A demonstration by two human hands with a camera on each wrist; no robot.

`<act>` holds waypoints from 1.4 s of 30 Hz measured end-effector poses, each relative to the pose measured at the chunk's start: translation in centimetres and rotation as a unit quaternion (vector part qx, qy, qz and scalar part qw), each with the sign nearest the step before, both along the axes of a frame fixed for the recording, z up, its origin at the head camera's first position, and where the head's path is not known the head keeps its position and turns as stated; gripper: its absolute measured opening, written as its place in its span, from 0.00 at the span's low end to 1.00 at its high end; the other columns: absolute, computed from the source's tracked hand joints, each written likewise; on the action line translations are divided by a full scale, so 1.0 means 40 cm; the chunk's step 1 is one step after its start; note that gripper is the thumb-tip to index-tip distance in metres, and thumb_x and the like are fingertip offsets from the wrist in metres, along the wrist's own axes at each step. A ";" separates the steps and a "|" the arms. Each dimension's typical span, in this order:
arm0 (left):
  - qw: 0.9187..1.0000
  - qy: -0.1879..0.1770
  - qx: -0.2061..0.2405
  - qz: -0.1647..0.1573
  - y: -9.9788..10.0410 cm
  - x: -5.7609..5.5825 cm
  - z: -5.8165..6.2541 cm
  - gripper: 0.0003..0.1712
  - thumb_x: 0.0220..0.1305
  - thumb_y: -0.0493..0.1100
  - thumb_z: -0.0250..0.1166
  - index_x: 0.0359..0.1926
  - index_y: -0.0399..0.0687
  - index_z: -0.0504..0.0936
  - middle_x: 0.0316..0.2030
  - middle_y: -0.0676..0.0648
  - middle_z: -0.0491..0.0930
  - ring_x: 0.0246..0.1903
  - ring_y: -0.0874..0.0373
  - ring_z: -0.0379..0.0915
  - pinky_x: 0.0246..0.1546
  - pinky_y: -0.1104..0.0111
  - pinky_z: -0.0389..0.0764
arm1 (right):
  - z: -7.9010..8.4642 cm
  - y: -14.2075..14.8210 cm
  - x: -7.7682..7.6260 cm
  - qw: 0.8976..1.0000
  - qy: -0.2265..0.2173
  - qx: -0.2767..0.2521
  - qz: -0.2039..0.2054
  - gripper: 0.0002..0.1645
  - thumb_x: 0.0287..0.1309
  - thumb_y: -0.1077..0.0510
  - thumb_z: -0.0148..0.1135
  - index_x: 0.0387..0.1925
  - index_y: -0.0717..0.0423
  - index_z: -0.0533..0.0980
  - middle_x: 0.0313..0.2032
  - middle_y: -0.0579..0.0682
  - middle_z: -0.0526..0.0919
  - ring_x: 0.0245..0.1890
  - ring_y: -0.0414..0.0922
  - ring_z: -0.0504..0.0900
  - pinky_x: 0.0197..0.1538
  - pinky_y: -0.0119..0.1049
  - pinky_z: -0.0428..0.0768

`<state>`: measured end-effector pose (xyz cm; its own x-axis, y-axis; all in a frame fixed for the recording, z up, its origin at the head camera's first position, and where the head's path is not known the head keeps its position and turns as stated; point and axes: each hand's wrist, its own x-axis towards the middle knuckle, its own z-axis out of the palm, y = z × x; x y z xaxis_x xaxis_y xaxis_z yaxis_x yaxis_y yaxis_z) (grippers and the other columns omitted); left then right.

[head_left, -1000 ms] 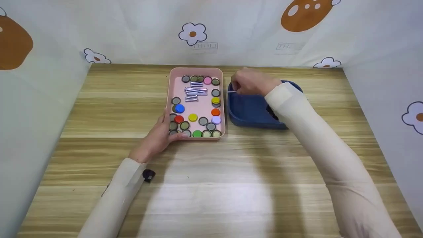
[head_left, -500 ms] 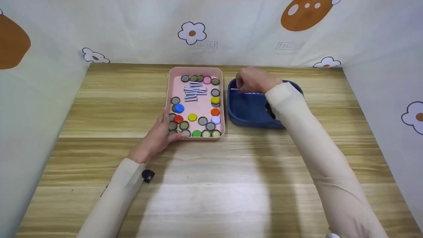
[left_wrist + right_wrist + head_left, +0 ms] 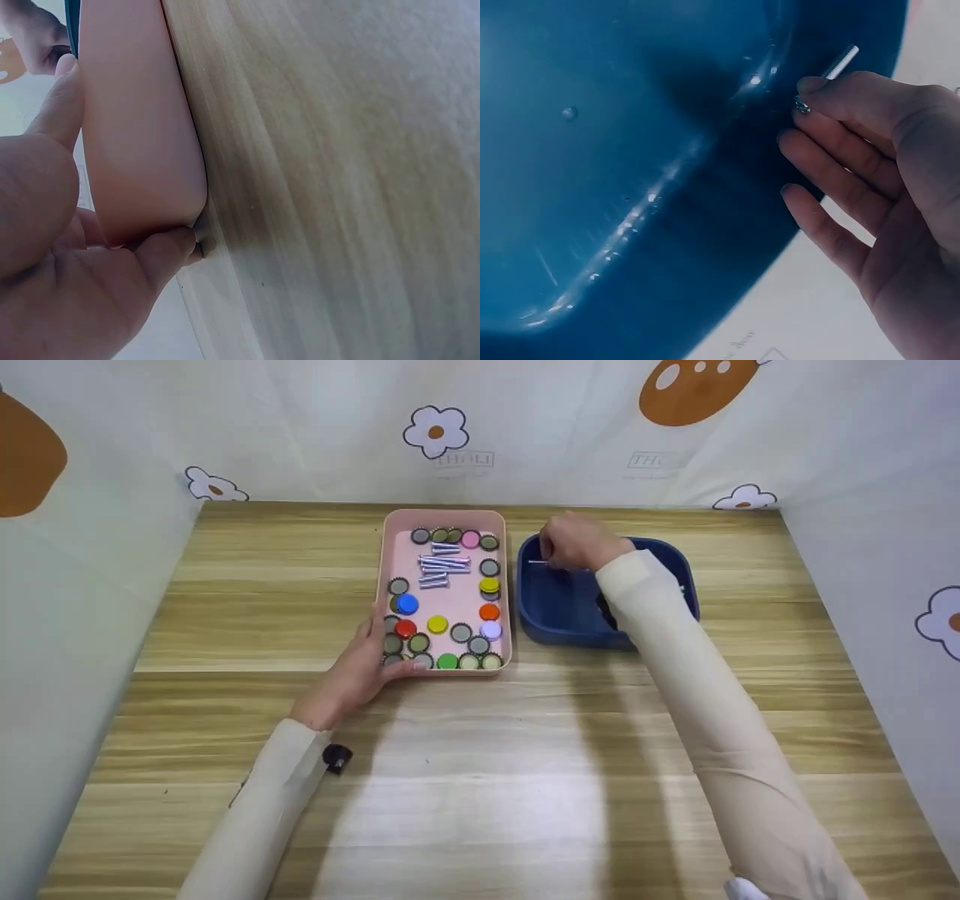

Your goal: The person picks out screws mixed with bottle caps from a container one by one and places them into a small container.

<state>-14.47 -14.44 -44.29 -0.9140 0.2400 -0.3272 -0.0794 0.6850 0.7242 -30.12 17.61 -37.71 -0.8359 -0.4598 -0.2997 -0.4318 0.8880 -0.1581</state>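
Screw (image 3: 844, 62) pinched in right hand (image 3: 583, 542) grip, carried toward 3 o'clock over blue bin (image 3: 562, 604), now clear of pink tray (image 3: 461, 600); tray's 7 o'clock corner held in left hand (image 3: 351, 671) grip.

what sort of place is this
Probably a small booth-like workspace, though the wider room isn't visible. A wood-grain table is walled in by a flower-printed backdrop, with a pink tray of bottle caps and metal screws beside a blue tray.
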 end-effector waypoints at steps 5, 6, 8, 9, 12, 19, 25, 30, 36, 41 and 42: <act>1.000 -0.001 -0.008 -0.005 -0.002 0.001 0.003 0.69 0.64 0.56 0.68 0.77 0.47 0.19 0.80 0.35 0.30 0.80 0.39 0.35 0.79 0.47 0.43 | -0.020 -0.002 0.003 1.000 0.009 0.006 0.000 0.08 0.62 0.65 0.60 0.38 0.62 0.84 0.33 0.57 0.85 0.29 0.49 0.79 0.33 0.37 0.78; 1.000 -0.003 -0.004 -0.004 -0.002 0.001 0.004 0.70 0.64 0.56 0.68 0.77 0.49 0.18 0.80 0.36 0.29 0.80 0.40 0.34 0.79 0.47 0.42 | -0.023 -0.003 0.004 1.000 0.009 0.008 0.001 0.08 0.62 0.65 0.60 0.38 0.62 0.85 0.34 0.57 0.85 0.30 0.49 0.79 0.34 0.38 0.79; 1.000 -0.003 0.002 -0.001 -0.003 0.002 0.004 0.70 0.64 0.56 0.69 0.77 0.52 0.18 0.80 0.39 0.28 0.80 0.41 0.32 0.79 0.47 0.41 | -0.029 -0.005 0.005 1.000 0.011 0.015 0.004 0.08 0.62 0.65 0.60 0.37 0.63 0.85 0.33 0.58 0.85 0.30 0.50 0.79 0.35 0.39 0.79; 1.000 -0.002 0.004 -0.002 -0.003 0.003 0.004 0.70 0.63 0.56 0.69 0.77 0.52 0.18 0.80 0.39 0.28 0.80 0.41 0.32 0.79 0.47 0.41 | -0.032 -0.006 0.006 1.000 0.013 0.018 0.006 0.08 0.62 0.65 0.60 0.36 0.63 0.85 0.33 0.58 0.85 0.29 0.49 0.78 0.34 0.39 0.79; 1.000 0.002 0.000 -0.002 -0.005 0.004 0.002 0.70 0.63 0.57 0.69 0.78 0.53 0.19 0.80 0.39 0.28 0.80 0.42 0.32 0.79 0.47 0.42 | -0.038 -0.008 0.006 0.999 0.024 0.026 0.015 0.08 0.61 0.65 0.61 0.34 0.64 0.85 0.32 0.58 0.85 0.28 0.49 0.77 0.33 0.40 0.78; 1.000 0.002 -0.004 -0.005 -0.003 0.003 0.001 0.70 0.64 0.58 0.68 0.77 0.50 0.18 0.80 0.37 0.28 0.80 0.41 0.32 0.79 0.47 0.42 | -0.044 -0.011 0.005 0.997 0.043 0.054 0.033 0.06 0.58 0.67 0.61 0.28 0.63 0.83 0.27 0.54 0.82 0.26 0.48 0.73 0.31 0.40 0.75; 1.000 -0.006 0.001 0.001 -0.002 0.002 0.002 0.70 0.63 0.56 0.69 0.77 0.51 0.17 0.80 0.37 0.30 0.80 0.42 0.36 0.79 0.48 0.43 | -0.040 -0.013 0.006 0.997 0.026 0.067 0.021 0.05 0.61 0.68 0.61 0.32 0.63 0.83 0.30 0.55 0.81 0.28 0.49 0.74 0.35 0.41 0.76; 1.000 0.007 0.005 -0.002 0.000 0.001 0.000 0.71 0.63 0.53 0.70 0.77 0.45 0.18 0.79 0.33 0.34 0.79 0.40 0.40 0.79 0.47 0.44 | -0.044 -0.018 0.004 0.996 0.029 0.080 0.019 0.06 0.61 0.68 0.59 0.29 0.62 0.80 0.27 0.54 0.77 0.29 0.50 0.72 0.36 0.43 0.77; 1.000 0.004 0.018 0.006 0.000 0.001 -0.002 0.70 0.63 0.52 0.70 0.77 0.44 0.19 0.79 0.34 0.33 0.79 0.40 0.39 0.80 0.49 0.42 | -0.053 -0.023 0.008 0.993 0.041 0.102 0.032 0.07 0.61 0.69 0.58 0.34 0.65 0.82 0.33 0.60 0.83 0.30 0.52 0.74 0.39 0.47 0.80; 1.000 -0.005 0.021 0.007 -0.002 0.001 0.000 0.71 0.63 0.53 0.70 0.77 0.49 0.17 0.80 0.35 0.33 0.79 0.41 0.40 0.79 0.48 0.43 | -0.057 -0.027 0.010 0.992 0.042 0.114 0.036 0.08 0.65 0.68 0.57 0.37 0.66 0.82 0.34 0.61 0.84 0.31 0.52 0.75 0.40 0.45 0.81; 1.000 -0.007 0.020 0.007 -0.001 0.001 0.001 0.71 0.63 0.53 0.70 0.77 0.49 0.17 0.80 0.36 0.33 0.79 0.41 0.41 0.79 0.48 0.43 | -0.057 -0.027 0.010 0.992 0.043 0.116 0.038 0.08 0.65 0.68 0.57 0.37 0.66 0.82 0.34 0.61 0.84 0.31 0.52 0.75 0.39 0.45 0.80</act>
<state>-14.42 -14.49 -44.24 -0.9128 0.2398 -0.3305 -0.0999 0.6536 0.7502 -29.73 16.54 -40.00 -0.8279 -0.4499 -0.3348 -0.5026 0.8601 0.0871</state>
